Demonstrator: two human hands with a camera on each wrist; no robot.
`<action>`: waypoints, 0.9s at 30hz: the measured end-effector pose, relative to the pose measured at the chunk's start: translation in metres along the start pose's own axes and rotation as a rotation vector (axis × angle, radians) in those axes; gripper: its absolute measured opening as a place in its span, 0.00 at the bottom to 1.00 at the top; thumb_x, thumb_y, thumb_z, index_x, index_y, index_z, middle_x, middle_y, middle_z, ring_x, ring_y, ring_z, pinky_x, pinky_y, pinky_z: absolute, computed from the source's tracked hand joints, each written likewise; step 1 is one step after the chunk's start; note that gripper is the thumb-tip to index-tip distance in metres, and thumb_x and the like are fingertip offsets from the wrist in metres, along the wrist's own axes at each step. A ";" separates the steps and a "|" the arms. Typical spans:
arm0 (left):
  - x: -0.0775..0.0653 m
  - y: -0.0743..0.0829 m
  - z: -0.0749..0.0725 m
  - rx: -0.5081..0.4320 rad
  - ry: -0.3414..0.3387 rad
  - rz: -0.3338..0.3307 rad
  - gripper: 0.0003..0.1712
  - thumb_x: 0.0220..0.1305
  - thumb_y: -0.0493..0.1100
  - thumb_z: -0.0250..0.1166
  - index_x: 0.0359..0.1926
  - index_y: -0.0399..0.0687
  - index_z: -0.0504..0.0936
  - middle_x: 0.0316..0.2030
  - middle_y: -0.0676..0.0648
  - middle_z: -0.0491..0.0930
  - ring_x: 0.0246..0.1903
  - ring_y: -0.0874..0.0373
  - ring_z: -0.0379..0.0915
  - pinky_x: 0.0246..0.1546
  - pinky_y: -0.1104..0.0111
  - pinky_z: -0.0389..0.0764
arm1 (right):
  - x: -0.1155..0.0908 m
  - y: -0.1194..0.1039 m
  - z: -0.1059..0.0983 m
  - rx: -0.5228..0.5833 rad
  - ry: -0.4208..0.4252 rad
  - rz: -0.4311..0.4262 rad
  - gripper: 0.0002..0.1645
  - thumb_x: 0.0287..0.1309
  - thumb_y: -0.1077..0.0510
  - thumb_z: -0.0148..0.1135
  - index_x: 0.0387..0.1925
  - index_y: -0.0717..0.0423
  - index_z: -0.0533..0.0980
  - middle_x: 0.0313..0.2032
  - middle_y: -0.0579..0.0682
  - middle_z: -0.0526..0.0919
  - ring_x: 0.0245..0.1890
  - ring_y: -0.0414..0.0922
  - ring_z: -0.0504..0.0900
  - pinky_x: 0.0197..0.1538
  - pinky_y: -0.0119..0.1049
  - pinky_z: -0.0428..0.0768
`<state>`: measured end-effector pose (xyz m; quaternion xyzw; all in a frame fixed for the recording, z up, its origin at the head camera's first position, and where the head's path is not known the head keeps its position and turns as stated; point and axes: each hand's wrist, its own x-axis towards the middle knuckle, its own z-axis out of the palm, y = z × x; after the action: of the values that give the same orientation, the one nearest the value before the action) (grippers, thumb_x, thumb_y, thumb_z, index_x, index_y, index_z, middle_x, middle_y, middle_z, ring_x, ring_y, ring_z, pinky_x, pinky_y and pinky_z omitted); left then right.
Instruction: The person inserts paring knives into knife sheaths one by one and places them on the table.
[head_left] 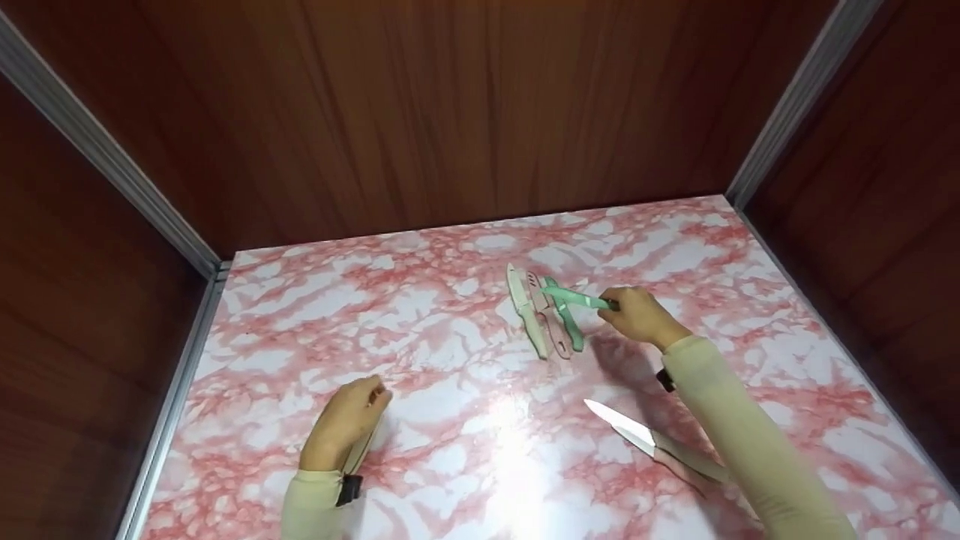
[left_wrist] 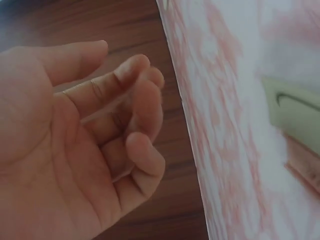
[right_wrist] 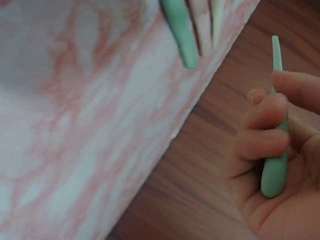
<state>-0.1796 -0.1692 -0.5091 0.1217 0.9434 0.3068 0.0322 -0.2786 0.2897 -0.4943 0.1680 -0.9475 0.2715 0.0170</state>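
My right hand [head_left: 637, 315] grips a green knife [head_left: 571, 298] by its handle, the blade pointing left. Below the blade lie a cream knife [head_left: 532, 328], a pink utensil [head_left: 554, 331] with slots in its head, and a green-handled utensil [head_left: 572, 330], side by side. The held blade overlaps the latter two in the head view. In the right wrist view, curled fingers wrap the green handle [right_wrist: 274, 177]. My left hand [head_left: 345, 421] hangs above the table at the left, loosely curled and holding nothing; its palm shows in the left wrist view.
Nearer the front right, partly behind the right sleeve, lie knives with shiny blades [head_left: 630, 429] and beige and pink handles. A red-and-white marbled tabletop [head_left: 435, 330] spreads beneath. Brown wood-grain panels [head_left: 450, 112] with metal corner strips rise around it.
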 end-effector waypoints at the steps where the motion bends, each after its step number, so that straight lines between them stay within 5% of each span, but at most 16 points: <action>1: -0.002 -0.002 -0.001 0.012 0.005 -0.006 0.07 0.67 0.41 0.57 0.30 0.50 0.75 0.26 0.52 0.72 0.25 0.58 0.66 0.30 0.62 0.70 | 0.001 0.002 0.001 0.005 -0.003 0.018 0.09 0.58 0.62 0.59 0.37 0.66 0.79 0.21 0.48 0.73 0.20 0.42 0.67 0.29 0.39 0.67; 15: -0.011 -0.020 -0.002 0.076 -0.011 -0.130 0.05 0.65 0.44 0.60 0.35 0.48 0.76 0.32 0.48 0.71 0.27 0.56 0.64 0.33 0.61 0.69 | 0.009 0.027 0.031 0.033 -0.003 0.327 0.16 0.64 0.61 0.48 0.43 0.72 0.73 0.37 0.66 0.76 0.39 0.60 0.76 0.45 0.54 0.73; 27: -0.019 -0.031 -0.003 0.079 -0.027 -0.202 0.07 0.66 0.45 0.58 0.39 0.46 0.76 0.33 0.48 0.74 0.30 0.55 0.69 0.34 0.58 0.72 | 0.022 0.017 0.052 0.015 0.004 0.477 0.13 0.62 0.60 0.48 0.38 0.71 0.68 0.35 0.66 0.74 0.37 0.61 0.76 0.43 0.54 0.73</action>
<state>-0.1682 -0.1999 -0.5255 0.0313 0.9617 0.2630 0.0711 -0.3016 0.2698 -0.5448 -0.0611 -0.9583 0.2752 -0.0470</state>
